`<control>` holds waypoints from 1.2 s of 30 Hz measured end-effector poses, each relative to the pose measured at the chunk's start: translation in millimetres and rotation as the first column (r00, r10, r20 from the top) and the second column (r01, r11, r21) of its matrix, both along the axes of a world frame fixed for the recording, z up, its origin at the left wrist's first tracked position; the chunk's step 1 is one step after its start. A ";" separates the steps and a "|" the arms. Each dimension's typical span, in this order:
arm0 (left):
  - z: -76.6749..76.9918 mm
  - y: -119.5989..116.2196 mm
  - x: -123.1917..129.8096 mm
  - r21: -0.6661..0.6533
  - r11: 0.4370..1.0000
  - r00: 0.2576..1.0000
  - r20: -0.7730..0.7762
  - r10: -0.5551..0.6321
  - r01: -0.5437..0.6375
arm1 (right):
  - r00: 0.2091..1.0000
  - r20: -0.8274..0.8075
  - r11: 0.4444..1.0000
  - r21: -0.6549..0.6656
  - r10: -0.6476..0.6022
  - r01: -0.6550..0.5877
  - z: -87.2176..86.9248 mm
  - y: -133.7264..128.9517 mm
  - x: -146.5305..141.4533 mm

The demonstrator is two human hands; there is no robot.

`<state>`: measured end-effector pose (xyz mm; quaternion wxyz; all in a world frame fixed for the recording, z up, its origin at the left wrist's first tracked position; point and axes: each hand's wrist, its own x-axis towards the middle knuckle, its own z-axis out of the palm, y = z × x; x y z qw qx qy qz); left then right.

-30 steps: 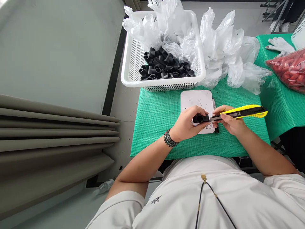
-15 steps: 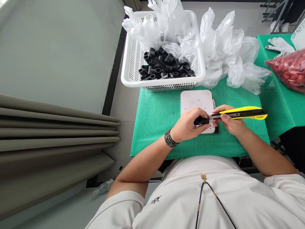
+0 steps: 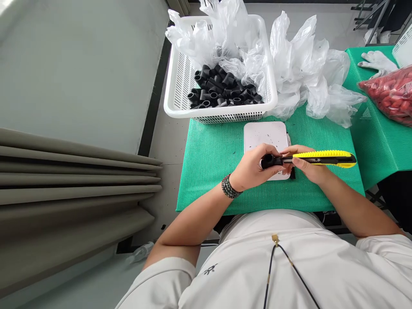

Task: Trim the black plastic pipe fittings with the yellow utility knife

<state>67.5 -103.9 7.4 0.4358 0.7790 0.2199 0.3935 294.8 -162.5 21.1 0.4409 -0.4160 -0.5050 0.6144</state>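
A green mesh mat [image 3: 206, 189] is covering the surface, with a white cutting board [image 3: 265, 133] on it. The left hand [image 3: 249, 167] is gripping a black pipe fitting [image 3: 268, 161] above the board, the right hand [image 3: 309, 168] is closed on a yellow utility knife [image 3: 325, 159] with its blade at the fitting, and more black fittings [image 3: 222, 88] are still sitting in a white plastic basket [image 3: 219, 115].

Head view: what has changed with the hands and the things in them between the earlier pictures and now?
The yellow-and-black utility knife in the right hand swung down from tilted to nearly level, its blade still at the black plastic pipe fitting in the left hand. Nothing was let go. The white plastic basket stayed put.
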 end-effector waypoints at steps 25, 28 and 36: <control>-11.4 2.1 1.2 -0.066 0.994 0.996 0.002 -0.086 0.085 | 0.983 0.177 0.997 0.059 0.045 -0.056 7.8 -2.8 0.3; -7.4 2.1 0.1 -0.044 0.993 0.994 -0.012 -0.112 0.111 | 0.979 0.190 0.993 0.070 0.080 -0.095 8.0 -3.7 -0.3; -3.5 -0.4 0.0 -0.050 0.986 0.986 -0.028 -0.161 0.160 | 0.974 0.204 0.985 0.115 0.101 -0.127 5.1 -6.7 -2.8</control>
